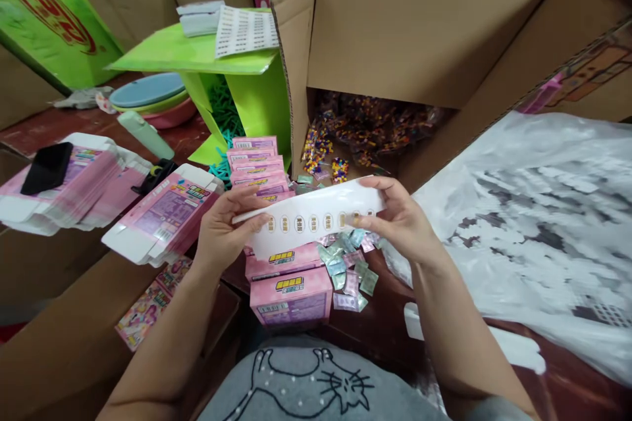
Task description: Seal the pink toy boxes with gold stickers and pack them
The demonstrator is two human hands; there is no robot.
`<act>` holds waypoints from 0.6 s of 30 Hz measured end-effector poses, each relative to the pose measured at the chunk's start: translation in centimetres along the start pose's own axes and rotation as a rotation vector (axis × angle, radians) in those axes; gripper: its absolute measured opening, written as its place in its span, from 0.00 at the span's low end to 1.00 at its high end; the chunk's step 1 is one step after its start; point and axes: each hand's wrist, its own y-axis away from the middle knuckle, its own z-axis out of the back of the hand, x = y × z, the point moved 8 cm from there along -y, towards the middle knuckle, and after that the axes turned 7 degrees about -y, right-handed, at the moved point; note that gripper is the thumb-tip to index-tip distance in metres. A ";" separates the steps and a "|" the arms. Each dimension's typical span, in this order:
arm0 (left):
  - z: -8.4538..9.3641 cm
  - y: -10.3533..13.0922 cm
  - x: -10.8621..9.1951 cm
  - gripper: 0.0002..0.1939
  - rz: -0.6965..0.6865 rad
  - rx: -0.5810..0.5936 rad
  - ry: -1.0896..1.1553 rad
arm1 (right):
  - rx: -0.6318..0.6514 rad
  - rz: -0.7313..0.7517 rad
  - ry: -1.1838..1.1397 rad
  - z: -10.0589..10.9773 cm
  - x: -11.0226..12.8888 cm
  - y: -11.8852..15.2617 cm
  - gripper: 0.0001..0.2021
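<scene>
Between my two hands I hold a white sticker sheet [320,200], folded over, with a row of small round printed stickers along its front. My left hand [230,223] pinches its left end. At the other end, my right hand [397,220] grips it between thumb and fingers. Directly beneath it stands a row of pink boxes [291,296] running away from me, partly hidden by the sheet. Several small pastel sachets [351,281] lie scattered to the right of the boxes, below my right hand.
A large open carton [385,39] holds bags of colourful beads [340,168]. Flattened pink boxes [160,210] and a black phone [47,168] lie left. More sticker sheets [247,29] rest on a green box [197,56]. Clear plastic bags [533,210] of white pieces fill the right.
</scene>
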 end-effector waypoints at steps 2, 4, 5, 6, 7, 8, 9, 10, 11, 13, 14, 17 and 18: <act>0.4 0.2 0.0 0.27 -0.009 -0.033 0.008 | 0.000 0.035 0.034 -0.5 0.3 0.5 0.32; 0.3 0.4 -0.1 0.35 -0.022 -0.006 0.007 | -0.077 0.044 0.061 -0.2 0.3 0.7 0.27; 0.2 0.6 -0.1 0.38 -0.021 0.009 -0.001 | -0.115 0.038 0.065 0.0 0.2 0.8 0.24; 0.2 0.9 -0.1 0.37 -0.014 0.013 -0.012 | -0.142 0.030 0.067 0.2 0.0 0.8 0.22; 0.4 1.1 0.0 0.33 0.003 -0.004 -0.022 | -0.158 0.029 0.071 0.3 0.0 0.8 0.21; 0.6 1.3 0.3 0.28 0.033 -0.036 -0.027 | -0.170 0.042 0.082 0.5 0.0 0.7 0.21; 1.0 1.5 0.6 0.22 0.073 -0.079 -0.024 | -0.182 0.068 0.099 0.6 0.1 0.7 0.22; 1.3 1.7 1.0 0.19 0.118 -0.121 -0.017 | -0.192 0.101 0.114 0.7 0.3 0.7 0.22; 1.6 1.8 1.4 0.19 0.163 -0.157 -0.009 | -0.198 0.126 0.121 0.8 0.4 0.8 0.22; 1.9 1.9 2.2 0.22 0.233 -0.208 -0.006 | -0.181 0.104 0.085 0.5 0.1 0.9 0.21; 1.9 1.8 2.4 0.23 0.251 -0.225 -0.011 | -0.159 0.057 0.039 0.3 -0.3 1.0 0.20; 1.9 1.9 2.6 0.24 0.257 -0.267 -0.033 | -0.106 -0.079 -0.087 -0.7 -1.5 1.5 0.22; 1.8 2.0 2.4 0.23 0.244 -0.280 -0.029 | -0.111 -0.092 -0.097 -0.9 -1.6 1.7 0.24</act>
